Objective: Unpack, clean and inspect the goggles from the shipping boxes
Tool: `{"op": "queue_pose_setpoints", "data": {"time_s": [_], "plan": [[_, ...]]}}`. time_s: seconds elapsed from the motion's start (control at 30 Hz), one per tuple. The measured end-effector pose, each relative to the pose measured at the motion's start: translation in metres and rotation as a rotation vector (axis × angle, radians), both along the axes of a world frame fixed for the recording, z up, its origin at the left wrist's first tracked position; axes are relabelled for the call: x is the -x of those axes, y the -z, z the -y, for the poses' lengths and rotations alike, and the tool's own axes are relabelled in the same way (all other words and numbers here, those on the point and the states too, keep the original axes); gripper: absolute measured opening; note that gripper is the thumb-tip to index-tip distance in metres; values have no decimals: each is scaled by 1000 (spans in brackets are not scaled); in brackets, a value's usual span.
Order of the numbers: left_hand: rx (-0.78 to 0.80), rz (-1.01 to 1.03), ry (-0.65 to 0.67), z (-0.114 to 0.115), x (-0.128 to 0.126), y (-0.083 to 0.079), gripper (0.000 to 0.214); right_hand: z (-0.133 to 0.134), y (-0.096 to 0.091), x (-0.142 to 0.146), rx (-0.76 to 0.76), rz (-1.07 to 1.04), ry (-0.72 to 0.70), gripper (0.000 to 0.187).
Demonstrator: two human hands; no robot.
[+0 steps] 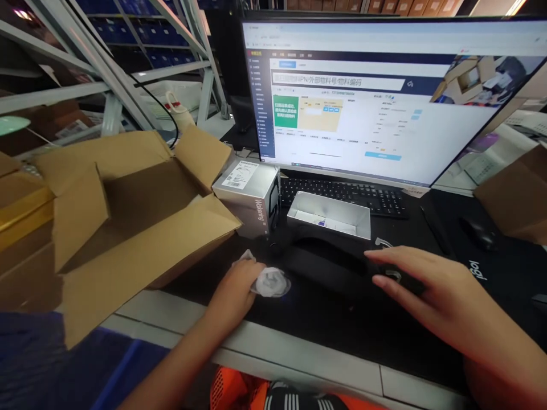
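Observation:
My left hand [237, 285] rests on the black desk mat [342, 324] with its fingers closed round a small crumpled clear plastic bag [270, 281]. My right hand [421, 285] lies flat, fingers stretched out, over a small black object [391, 275] on the mat; a thin clear piece [382, 243] shows just beyond the fingertips. Right behind the hands a shallow open silver box lid [329, 213] sits in front of the keyboard [346, 193]. A silver product box [252, 193] with a white label stands left of the lid.
An open cardboard carton [128, 216] fills the left. A wide monitor [384, 97] shows a software page behind the keyboard. A black mouse [478, 230] and another carton [517, 199] are at the right. Metal shelving [106, 68] stands behind.

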State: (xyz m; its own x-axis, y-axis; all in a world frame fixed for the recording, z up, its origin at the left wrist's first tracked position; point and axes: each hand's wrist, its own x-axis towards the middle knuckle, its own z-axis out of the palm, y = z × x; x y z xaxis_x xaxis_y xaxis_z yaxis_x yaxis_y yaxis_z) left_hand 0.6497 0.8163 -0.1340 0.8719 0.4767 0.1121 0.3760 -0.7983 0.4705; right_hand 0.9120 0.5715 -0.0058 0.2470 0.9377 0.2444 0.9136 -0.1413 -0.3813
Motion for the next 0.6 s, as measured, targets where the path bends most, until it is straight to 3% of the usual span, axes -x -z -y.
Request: {"op": "queue_pose_setpoints", "data": {"time_s": [0.17,0.3,0.37,0.47,0.6], "plan": [[-319,59,-89,4,14,-6,36,-41,-6,-36,-30,-84,111,31],[-680,226,-166,3,17,-1,44,-96,1,-55,154,-210,-9,38],[-675,221,-163,2,13,3,54,-123,11,-57,331,-209,-103,46],[-507,175,-137,3,8,7,69,-153,23,-54,601,-201,-210,60],[-410,265,-59,13,9,0,70,-170,26,-51,817,-287,-275,71]]}}
